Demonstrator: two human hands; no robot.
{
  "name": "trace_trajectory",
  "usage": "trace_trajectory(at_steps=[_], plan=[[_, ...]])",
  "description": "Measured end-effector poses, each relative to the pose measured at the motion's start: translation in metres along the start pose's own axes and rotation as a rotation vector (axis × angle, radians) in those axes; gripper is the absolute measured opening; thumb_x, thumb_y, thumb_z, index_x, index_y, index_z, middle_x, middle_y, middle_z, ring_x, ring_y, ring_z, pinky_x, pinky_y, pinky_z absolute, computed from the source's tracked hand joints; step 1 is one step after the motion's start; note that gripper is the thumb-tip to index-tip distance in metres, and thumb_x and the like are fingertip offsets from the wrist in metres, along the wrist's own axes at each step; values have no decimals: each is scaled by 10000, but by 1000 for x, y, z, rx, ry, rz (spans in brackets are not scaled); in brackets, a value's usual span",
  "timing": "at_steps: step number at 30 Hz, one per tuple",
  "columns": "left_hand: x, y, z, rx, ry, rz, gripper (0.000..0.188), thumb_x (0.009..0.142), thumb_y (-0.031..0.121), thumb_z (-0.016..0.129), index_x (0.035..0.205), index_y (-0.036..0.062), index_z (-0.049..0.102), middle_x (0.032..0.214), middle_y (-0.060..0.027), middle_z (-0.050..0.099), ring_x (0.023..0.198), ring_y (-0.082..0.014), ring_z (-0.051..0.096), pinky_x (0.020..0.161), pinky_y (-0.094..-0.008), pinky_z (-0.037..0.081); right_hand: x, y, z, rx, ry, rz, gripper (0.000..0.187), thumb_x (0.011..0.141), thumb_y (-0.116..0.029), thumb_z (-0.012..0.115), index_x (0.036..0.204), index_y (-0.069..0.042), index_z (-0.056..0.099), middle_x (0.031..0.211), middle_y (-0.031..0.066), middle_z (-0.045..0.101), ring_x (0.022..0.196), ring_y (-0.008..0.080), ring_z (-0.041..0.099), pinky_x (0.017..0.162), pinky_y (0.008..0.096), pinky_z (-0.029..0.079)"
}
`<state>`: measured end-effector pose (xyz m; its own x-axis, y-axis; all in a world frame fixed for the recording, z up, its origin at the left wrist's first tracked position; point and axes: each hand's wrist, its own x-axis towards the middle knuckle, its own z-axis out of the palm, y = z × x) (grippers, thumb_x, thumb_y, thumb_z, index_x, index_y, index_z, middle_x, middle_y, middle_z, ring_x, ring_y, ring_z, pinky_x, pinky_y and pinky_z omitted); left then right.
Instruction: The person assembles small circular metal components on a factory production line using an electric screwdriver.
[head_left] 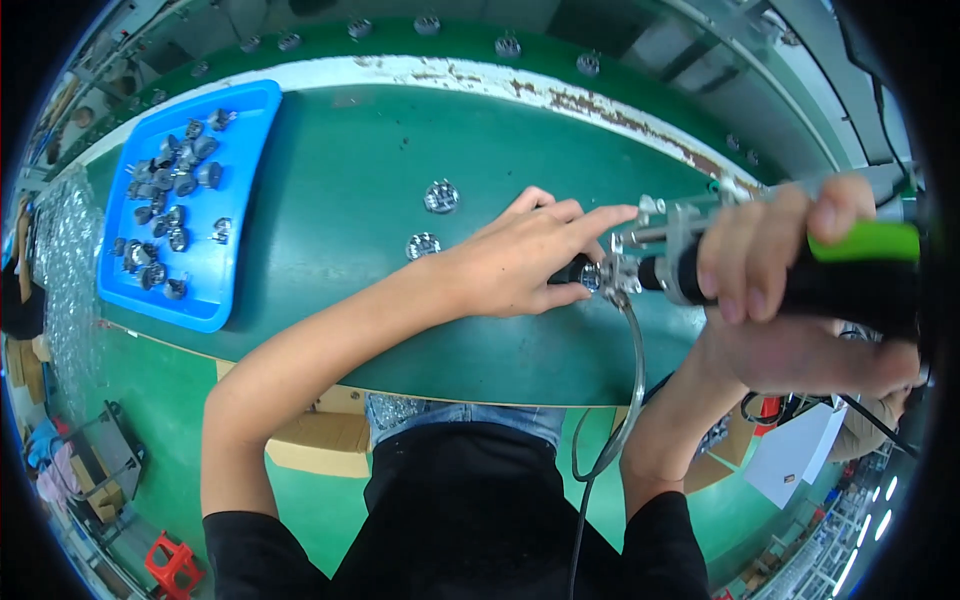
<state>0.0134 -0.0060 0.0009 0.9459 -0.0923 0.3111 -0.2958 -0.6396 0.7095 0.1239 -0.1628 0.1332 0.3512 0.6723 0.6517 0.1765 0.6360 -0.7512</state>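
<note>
My right hand is wrapped round a black and green powered screwdriver, held sideways with its tip pointing left. A clear-and-metal head sits at the tip, with a hose hanging from it. My left hand grips a small round black part between thumb and fingers, against the screwdriver's tip. Its index finger reaches along the head. Where tip and part meet is partly hidden by the fingers. Two round parts with shiny metal faces, one farther and one nearer, lie left of my left hand.
A blue tray with several small dark round parts stands at the left of the green table. Beyond a worn white ledge, a green belt carries several round parts. Bubble wrap hangs at far left. Cardboard lies below the table edge.
</note>
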Motion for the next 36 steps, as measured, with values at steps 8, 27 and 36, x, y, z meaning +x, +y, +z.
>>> trace_trajectory(at_steps=[8,27,36], plan=[[-34,12,-18,740,54,65,420,951,128,715,1361,168,633,1283,-7,688,1216,-211,604,1145,-507,346,-15,-79,-15,144,-32,-87,532,921,-576,688,1073,-115,469,616,40,582,429,159,561,417,275,502],[-251,82,-36,760,543,-472,172,832,89,792,917,68,645,1157,-79,668,1014,-310,616,876,-428,510,-42,-73,-25,208,39,-44,701,921,-739,654,1029,-84,427,566,30,520,395,131,498,401,263,460],[-232,109,-68,644,611,-505,164,837,83,774,987,75,708,1105,-83,703,1110,-310,627,976,-456,468,-18,-54,-30,189,27,-20,716,913,-758,651,1035,-89,427,582,29,516,399,135,495,406,272,466]])
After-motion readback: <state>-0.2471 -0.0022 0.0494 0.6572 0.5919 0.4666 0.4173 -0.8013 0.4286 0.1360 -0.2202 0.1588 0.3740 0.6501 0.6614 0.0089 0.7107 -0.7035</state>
